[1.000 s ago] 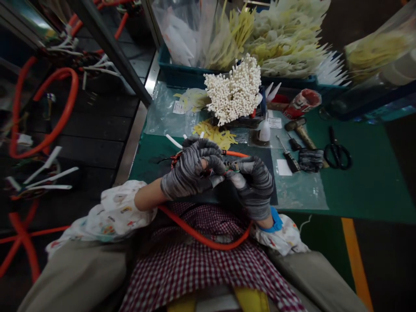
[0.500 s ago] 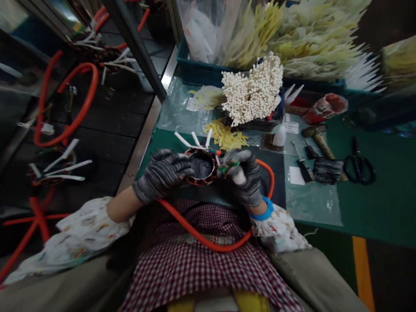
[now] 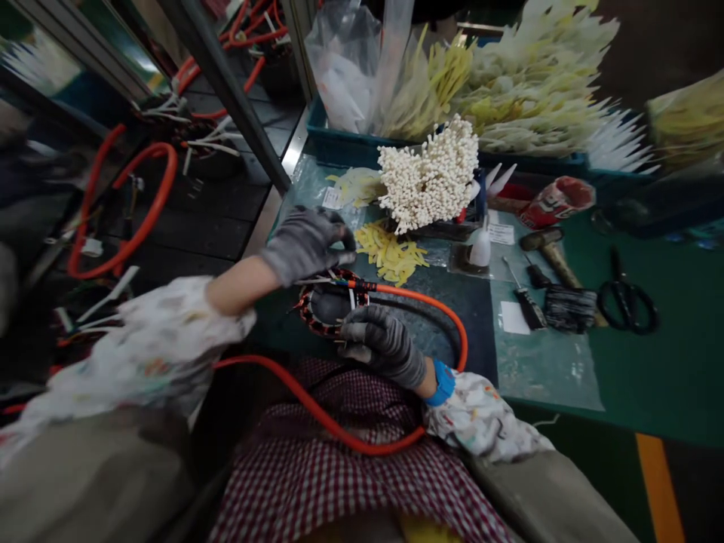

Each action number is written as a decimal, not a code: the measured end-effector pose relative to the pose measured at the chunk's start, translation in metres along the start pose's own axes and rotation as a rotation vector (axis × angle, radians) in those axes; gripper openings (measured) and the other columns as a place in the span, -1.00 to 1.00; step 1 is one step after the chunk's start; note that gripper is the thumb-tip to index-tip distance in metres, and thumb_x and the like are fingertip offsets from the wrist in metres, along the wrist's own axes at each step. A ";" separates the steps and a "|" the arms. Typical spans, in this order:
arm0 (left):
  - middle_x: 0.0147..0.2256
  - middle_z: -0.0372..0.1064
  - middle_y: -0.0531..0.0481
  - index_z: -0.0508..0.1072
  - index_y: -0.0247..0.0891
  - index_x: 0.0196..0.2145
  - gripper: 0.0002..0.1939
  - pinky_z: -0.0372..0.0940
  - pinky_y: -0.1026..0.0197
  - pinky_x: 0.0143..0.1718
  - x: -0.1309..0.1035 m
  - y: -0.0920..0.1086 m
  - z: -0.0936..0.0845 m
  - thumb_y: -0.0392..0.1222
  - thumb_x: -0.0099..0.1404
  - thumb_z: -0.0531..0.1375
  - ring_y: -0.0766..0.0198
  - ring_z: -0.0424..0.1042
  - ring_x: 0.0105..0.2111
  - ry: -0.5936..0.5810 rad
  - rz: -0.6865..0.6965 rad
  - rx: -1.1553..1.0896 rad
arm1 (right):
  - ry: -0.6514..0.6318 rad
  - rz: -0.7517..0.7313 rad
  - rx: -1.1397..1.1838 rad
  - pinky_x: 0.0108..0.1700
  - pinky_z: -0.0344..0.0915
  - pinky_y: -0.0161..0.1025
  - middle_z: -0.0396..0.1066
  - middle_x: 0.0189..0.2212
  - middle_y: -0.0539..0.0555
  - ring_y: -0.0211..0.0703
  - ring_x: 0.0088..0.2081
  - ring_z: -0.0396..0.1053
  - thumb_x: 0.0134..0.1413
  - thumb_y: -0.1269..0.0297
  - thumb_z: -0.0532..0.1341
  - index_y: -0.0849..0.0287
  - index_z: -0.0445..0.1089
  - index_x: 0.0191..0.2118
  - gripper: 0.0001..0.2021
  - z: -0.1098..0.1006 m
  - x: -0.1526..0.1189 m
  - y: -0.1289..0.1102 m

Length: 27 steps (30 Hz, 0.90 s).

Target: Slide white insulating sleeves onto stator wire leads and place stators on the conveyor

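— Looking now vs before: what moved?
— Left hand let go of the wound ring & went up, farther away. Its fingers are curled; can't tell if it's got anything.
— And the right hand?
— It dropped to the ring's near edge, knuckles up, fingers bent over the rim, holding it.
— Where's the ring?
— Flat on the green table, near edge. Orange cable loops off to the right.

No lettering is legible (labels too blurred).
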<state>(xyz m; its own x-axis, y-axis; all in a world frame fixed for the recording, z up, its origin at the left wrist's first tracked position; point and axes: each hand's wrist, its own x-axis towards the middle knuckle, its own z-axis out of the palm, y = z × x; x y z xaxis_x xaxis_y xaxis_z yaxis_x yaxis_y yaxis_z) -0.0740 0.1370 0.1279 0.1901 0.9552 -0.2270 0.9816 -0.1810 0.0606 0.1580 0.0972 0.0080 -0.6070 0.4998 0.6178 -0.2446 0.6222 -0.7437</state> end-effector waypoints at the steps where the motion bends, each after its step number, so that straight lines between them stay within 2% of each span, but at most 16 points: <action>1: 0.09 0.63 -0.25 0.73 -0.24 0.06 -0.67 0.39 -0.10 0.20 0.022 0.003 0.000 0.02 0.56 0.32 -0.11 0.55 0.08 -0.038 -0.011 0.007 | 0.000 -0.002 -0.003 -0.08 0.73 -0.15 0.67 -0.08 0.05 -0.09 -0.13 0.70 0.50 0.17 0.41 -0.04 0.61 0.09 -0.85 0.000 -0.001 0.000; 2: 0.12 0.63 -0.25 0.73 -0.24 0.10 -0.63 0.39 -0.12 0.25 0.041 0.006 0.003 0.06 0.55 0.32 -0.13 0.56 0.11 -0.103 -0.036 0.028 | 0.003 -0.008 0.000 -0.07 0.73 -0.15 0.67 -0.08 0.06 -0.08 -0.12 0.70 0.51 0.17 0.40 -0.05 0.60 0.10 -0.84 0.000 -0.002 0.000; 4: 0.08 0.64 -0.33 0.77 -0.31 -0.01 -0.58 0.41 -0.21 0.25 0.072 0.013 0.012 0.09 0.39 0.45 -0.27 0.58 0.11 -0.166 -0.077 0.053 | 0.000 -0.018 0.009 -0.09 0.72 -0.15 0.68 -0.09 0.06 -0.07 -0.13 0.69 0.52 0.16 0.39 -0.06 0.61 0.12 -0.83 0.000 -0.004 0.001; 7: -0.03 0.68 -0.37 0.76 -0.35 -0.09 -0.55 0.45 -0.24 0.22 0.094 0.018 0.026 0.08 0.24 0.52 -0.35 0.62 0.09 -0.212 -0.130 0.081 | -0.013 -0.018 0.022 -0.15 0.71 -0.15 0.68 -0.09 0.06 -0.07 -0.17 0.68 0.49 0.14 0.42 -0.09 0.62 0.12 -0.82 0.000 -0.006 0.003; 10: -0.14 0.71 -0.28 0.77 -0.30 -0.05 -0.56 0.52 -0.07 0.09 0.099 0.011 0.030 0.05 0.23 0.47 -0.21 0.67 -0.03 -0.272 -0.190 0.036 | -0.020 -0.017 -0.006 -0.15 0.71 -0.15 0.69 -0.09 0.07 -0.07 -0.17 0.67 0.51 0.13 0.39 -0.08 0.63 0.10 -0.84 0.001 -0.007 0.003; 13: -0.16 0.73 -0.22 0.78 -0.29 -0.01 -0.54 0.51 0.09 -0.08 0.099 0.001 0.024 0.05 0.25 0.42 -0.07 0.67 -0.15 -0.343 -0.206 -0.054 | -0.032 -0.006 -0.013 -0.15 0.69 -0.15 0.68 -0.10 0.07 -0.08 -0.17 0.67 0.51 0.15 0.40 -0.06 0.62 0.08 -0.85 0.001 -0.008 0.001; 17: -0.12 0.74 -0.14 0.77 -0.29 0.08 -0.51 0.45 0.18 -0.05 0.095 -0.007 0.010 0.03 0.31 0.36 0.03 0.66 -0.13 -0.377 -0.145 -0.155 | -0.003 -0.030 -0.055 -0.13 0.69 -0.17 0.68 -0.08 0.09 -0.08 -0.15 0.68 0.47 0.23 0.44 0.00 0.61 0.11 -0.81 0.000 -0.008 0.000; 19: -0.11 0.73 -0.15 0.74 -0.30 0.11 -0.52 0.44 0.17 -0.01 0.087 -0.007 0.005 -0.01 0.35 0.33 0.04 0.65 -0.12 -0.327 -0.111 -0.140 | 0.019 -0.057 -0.090 -0.10 0.70 -0.18 0.68 -0.07 0.09 -0.09 -0.13 0.68 0.47 0.25 0.43 0.01 0.60 0.13 -0.79 -0.001 -0.009 0.000; 22: -0.02 0.71 -0.25 0.67 -0.37 0.17 -0.56 0.44 0.13 0.05 0.060 -0.009 0.005 -0.11 0.46 0.25 0.00 0.66 -0.04 -0.130 -0.061 -0.107 | 0.042 -0.050 -0.084 -0.12 0.72 -0.18 0.68 -0.05 0.06 -0.10 -0.12 0.69 0.49 0.28 0.41 -0.09 0.57 0.23 -0.71 -0.003 -0.010 -0.005; 25: 0.06 0.68 -0.27 0.62 -0.33 0.24 -0.58 0.46 0.08 0.06 0.010 -0.008 0.015 -0.12 0.58 0.18 -0.03 0.67 0.02 0.149 -0.026 -0.154 | 0.095 -0.009 -0.031 -0.08 0.74 -0.15 0.66 -0.02 0.02 -0.09 -0.08 0.70 0.47 0.30 0.42 -0.19 0.56 0.27 -0.64 -0.005 -0.011 -0.013; 27: 0.06 0.69 -0.20 0.61 -0.20 0.29 -0.60 0.48 0.08 0.02 -0.030 -0.002 0.030 -0.09 0.64 0.16 0.02 0.69 -0.02 0.364 -0.022 -0.213 | 0.173 0.038 0.013 0.00 0.74 -0.10 0.66 0.00 0.02 -0.08 -0.03 0.69 0.47 0.29 0.43 -0.18 0.59 0.19 -0.71 -0.008 -0.010 -0.018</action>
<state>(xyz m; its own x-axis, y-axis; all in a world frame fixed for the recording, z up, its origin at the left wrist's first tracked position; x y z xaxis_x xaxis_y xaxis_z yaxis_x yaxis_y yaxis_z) -0.0814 0.1014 0.1057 0.1137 0.9855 0.1257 0.9528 -0.1440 0.2674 0.1741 0.0861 0.0170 -0.4770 0.6196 0.6234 -0.2346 0.5938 -0.7697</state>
